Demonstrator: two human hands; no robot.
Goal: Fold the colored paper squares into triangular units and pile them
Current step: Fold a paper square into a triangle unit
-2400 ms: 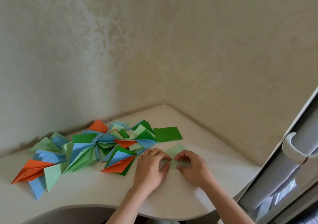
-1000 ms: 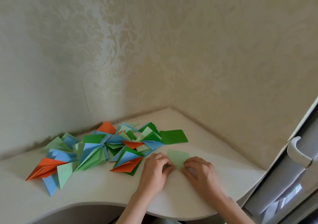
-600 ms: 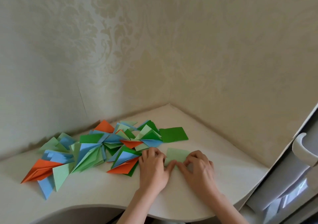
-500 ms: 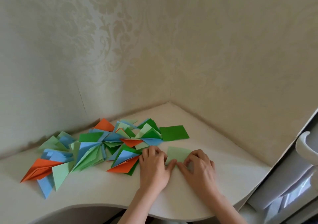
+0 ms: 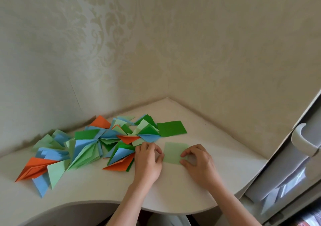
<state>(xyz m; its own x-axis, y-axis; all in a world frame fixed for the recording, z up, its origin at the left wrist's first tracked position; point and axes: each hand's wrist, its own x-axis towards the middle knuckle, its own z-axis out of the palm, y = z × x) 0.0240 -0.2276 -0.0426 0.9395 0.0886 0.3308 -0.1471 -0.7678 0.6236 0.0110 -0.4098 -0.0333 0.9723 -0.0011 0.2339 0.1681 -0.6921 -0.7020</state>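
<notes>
Hands first: left hand (image 5: 147,159) with fingers curled, thumb and forefinger pinching the left edge of the pale green sheet (image 5: 173,152); right hand (image 5: 198,163) curled likewise, thumb and forefinger nipping the sheet's right edge near its lower corner. Held from both sides, probably to keep the paper square and flat on the bench (image 5: 217,147) while lining up or sharpening a crease. Thin, matte, lying flat between the two hands, roughly four-sided, with what may be a fold line along the near edge; cannot tell how many layers. Just beyond, apart from the fingers, a dark green square (image 5: 171,128), flat and unfolded, likely parked within reach as the next one. To the left, touching the left knuckles, a loose pile of folded units (image 5: 97,146) in orange, blue, pale and dark green: sharp-pointed triangles with crisp edges, fanned and overlapping rather than neatly stacked. Underneath, smooth off-white bench with a curved front edge, tucked into a corner of embossed cream wallpaper (image 5: 121,34).
</notes>
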